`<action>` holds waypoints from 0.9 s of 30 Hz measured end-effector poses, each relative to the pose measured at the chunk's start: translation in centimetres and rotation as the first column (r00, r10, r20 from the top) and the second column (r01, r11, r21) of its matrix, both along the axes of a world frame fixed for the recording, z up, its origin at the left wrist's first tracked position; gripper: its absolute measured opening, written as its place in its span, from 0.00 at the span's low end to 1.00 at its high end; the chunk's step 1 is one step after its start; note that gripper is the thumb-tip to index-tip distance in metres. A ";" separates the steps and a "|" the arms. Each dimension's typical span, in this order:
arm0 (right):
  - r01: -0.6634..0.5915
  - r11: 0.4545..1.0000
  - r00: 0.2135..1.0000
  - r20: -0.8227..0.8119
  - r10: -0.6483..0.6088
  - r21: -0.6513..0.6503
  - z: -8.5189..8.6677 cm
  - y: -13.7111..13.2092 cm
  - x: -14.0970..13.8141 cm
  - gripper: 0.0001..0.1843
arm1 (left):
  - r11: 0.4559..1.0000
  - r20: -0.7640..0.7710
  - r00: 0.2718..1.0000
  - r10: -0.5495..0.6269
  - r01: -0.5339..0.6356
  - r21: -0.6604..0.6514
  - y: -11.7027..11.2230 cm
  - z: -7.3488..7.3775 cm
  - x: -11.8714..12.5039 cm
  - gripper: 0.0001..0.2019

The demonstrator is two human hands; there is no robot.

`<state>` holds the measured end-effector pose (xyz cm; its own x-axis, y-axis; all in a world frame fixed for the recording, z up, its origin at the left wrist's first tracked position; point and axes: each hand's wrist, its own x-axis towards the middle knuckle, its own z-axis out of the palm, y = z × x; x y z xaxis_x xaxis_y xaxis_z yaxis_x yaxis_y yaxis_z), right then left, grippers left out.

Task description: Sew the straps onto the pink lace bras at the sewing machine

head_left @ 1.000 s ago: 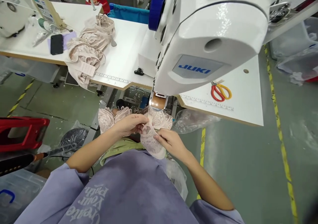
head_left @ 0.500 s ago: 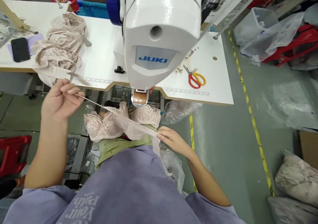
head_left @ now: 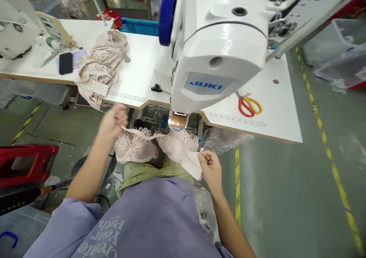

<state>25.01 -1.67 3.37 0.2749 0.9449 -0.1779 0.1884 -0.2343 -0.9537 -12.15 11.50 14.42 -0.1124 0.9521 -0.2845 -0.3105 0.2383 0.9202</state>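
Note:
A pale pink lace bra [head_left: 137,148] hangs in front of my body below the sewing machine head, with its two cups showing. My left hand [head_left: 113,121], blurred a little, pinches the far end of its narrow strap [head_left: 141,134]. The strap runs in a slack curve toward the wider side band [head_left: 187,159]. At the band's end, my right hand [head_left: 211,168] grips the fabric between thumb and fingers. Just behind my left hand, the pile of similar bras [head_left: 100,69] droops over the table edge.
A white JUKI sewing machine [head_left: 220,55] stands ahead over the white table [head_left: 137,71]. Red and yellow scissors [head_left: 248,104] lie to its right, and a black phone [head_left: 66,63] lies far left. A red stool [head_left: 28,162] stands at lower left.
My left hand has come inward to the right, so the strap has gone from taut to slack. My right hand holds the band end lower. The camera view has shifted left and up.

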 end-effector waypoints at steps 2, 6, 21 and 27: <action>-0.222 0.973 0.975 -0.009 0.222 -0.069 1.2 0.9 -1.5 0.18 | 0.979 -0.002 0.983 -0.186 0.185 -0.090 -2.0 -1.2 3.9 0.15; -0.453 0.887 0.892 -0.037 0.451 -0.085 4.9 2.9 -4.0 0.19 | 0.816 -0.125 0.807 -0.578 0.565 -0.123 -5.5 -1.9 9.7 0.16; -0.611 0.790 0.772 0.256 0.582 0.048 8.4 4.2 -4.4 0.09 | 0.610 -0.649 0.402 -0.645 0.784 -0.120 -7.8 -0.9 11.8 0.15; -0.587 0.809 0.796 0.180 0.578 0.000 8.4 3.9 -4.4 0.05 | 0.590 -0.565 0.430 -0.704 0.797 -0.128 -7.6 -0.9 11.7 0.17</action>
